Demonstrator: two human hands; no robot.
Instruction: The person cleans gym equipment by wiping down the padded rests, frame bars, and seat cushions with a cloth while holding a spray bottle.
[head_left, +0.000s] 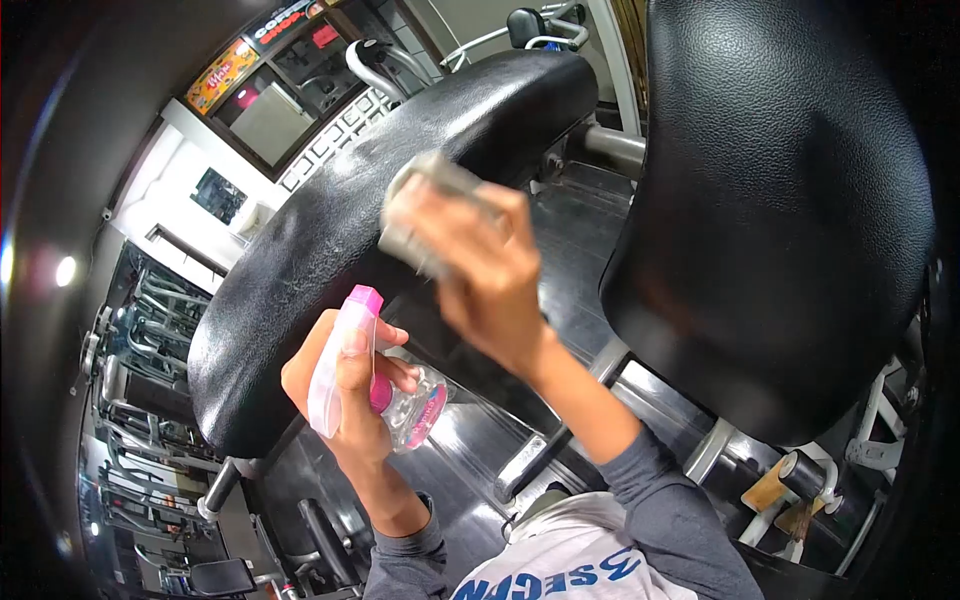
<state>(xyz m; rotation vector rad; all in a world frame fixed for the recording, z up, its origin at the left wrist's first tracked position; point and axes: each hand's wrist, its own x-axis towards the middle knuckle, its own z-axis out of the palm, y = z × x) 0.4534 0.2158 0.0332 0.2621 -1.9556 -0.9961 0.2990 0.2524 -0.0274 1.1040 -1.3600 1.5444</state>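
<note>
My left hand [350, 375] is wrapped round the neck of a spray bottle [420, 410], which has a pink and white trigger head and a clear body with a pink label. In my right hand [490, 265] is a greyish cloth [405, 215], bunched under the fingers and somewhat blurred. The cloth lies over the lower edge of a long black padded cushion [320, 215]; whether it presses on the surface I cannot tell. White scuff marks show on the cushion's middle. The bottle is held just below that pad, apart from the cloth.
To the right stands a large black padded backrest [770, 180] on a metal frame. A metal bar [615, 148] joins the long cushion's right end. More gym machines [150, 330] line the left side. A small roller with a yellowish part [800, 475] sits low at right.
</note>
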